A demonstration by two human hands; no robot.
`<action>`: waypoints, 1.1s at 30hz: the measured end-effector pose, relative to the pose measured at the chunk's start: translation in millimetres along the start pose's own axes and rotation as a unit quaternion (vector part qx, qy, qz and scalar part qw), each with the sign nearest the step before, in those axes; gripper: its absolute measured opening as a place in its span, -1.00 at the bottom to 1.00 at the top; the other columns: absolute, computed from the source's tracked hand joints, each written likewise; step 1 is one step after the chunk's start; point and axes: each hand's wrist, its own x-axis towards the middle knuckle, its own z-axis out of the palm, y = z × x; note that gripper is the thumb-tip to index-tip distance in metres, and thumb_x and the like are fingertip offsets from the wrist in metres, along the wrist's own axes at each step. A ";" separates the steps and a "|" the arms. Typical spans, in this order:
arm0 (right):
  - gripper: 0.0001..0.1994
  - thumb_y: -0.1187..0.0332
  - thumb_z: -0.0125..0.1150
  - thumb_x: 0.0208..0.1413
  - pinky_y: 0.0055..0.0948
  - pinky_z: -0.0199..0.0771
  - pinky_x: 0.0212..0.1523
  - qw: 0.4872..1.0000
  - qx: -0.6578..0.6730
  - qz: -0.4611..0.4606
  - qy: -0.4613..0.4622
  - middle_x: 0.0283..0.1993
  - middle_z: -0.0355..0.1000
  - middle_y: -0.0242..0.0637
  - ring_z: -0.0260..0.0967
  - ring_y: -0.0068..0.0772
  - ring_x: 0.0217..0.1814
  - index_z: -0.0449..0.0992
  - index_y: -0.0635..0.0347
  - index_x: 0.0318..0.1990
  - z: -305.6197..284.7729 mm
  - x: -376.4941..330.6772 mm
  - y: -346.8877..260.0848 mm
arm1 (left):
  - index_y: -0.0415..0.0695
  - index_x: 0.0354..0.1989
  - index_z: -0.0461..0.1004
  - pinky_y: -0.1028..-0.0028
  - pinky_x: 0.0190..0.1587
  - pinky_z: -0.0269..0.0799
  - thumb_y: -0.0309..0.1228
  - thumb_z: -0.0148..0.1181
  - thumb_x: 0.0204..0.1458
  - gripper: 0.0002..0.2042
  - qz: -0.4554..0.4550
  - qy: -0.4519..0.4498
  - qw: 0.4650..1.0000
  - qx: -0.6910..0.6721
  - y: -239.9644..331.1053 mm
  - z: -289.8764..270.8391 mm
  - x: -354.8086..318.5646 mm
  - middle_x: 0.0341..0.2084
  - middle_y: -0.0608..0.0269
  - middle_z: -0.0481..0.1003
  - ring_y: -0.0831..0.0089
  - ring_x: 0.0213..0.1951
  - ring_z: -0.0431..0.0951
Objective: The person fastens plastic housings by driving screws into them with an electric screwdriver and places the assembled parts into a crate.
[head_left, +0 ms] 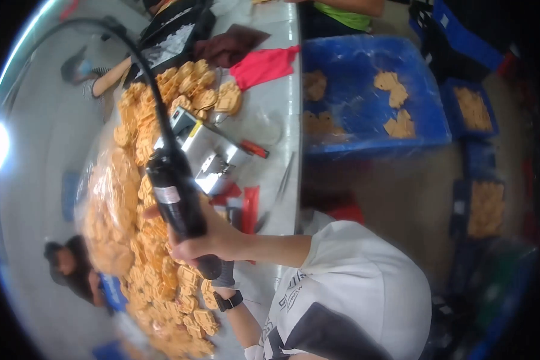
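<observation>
One black tool (184,211) clasped in right grip (213,237); left grip (226,277) partly hidden, hold unclear.

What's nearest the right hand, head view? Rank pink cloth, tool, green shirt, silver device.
1. Tool, in the right hand.
2. Silver device, on the table.
3. Pink cloth, table edge.
4. Green shirt, picture's top edge.

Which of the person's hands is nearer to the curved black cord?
The right hand. It grips the black tool that the cord runs into. The left hand is farther from the cord, near the tool's opposite end and partly hidden.
</observation>
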 end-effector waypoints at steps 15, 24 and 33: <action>-0.45 0.54 0.09 -0.26 -0.62 0.21 -0.65 0.999 -0.009 -0.046 0.018 -0.64 0.26 -0.39 0.22 -0.60 -0.72 0.24 0.33 0.04 7.5 -19.7 -41.9 | -0.25 0.06 0.23 0.33 -0.01 0.23 -0.19 0.09 0.00 -0.49 -0.091 0.015 0.995 -0.029 -27.3 13.6 -30.0 -0.02 -0.07 0.29 0.15 -0.01 0.30; -0.48 0.53 0.10 -0.26 -0.62 0.22 -0.65 0.999 -0.003 -0.041 0.025 -0.65 0.25 -0.39 0.22 -0.60 -0.72 0.26 0.33 0.01 6.6 -23.0 -46.0 | -0.33 0.00 0.24 0.25 -0.01 0.20 -0.10 0.01 0.04 -0.48 -0.217 -0.020 0.969 -0.119 21.7 -22.0 -21.7 -0.09 -0.18 0.32 0.03 -0.05 0.31; -0.48 0.53 0.10 -0.27 -0.61 0.23 -0.66 0.999 0.003 -0.040 0.026 -0.65 0.25 -0.39 0.23 -0.60 -0.72 0.26 0.34 0.00 8.2 -26.5 -38.6 | -0.37 -0.04 0.26 0.17 -0.01 0.15 -0.04 -0.05 0.06 -0.45 -0.149 0.017 0.978 -0.146 20.4 -23.0 -31.8 -0.17 -0.23 0.35 -0.07 -0.07 0.30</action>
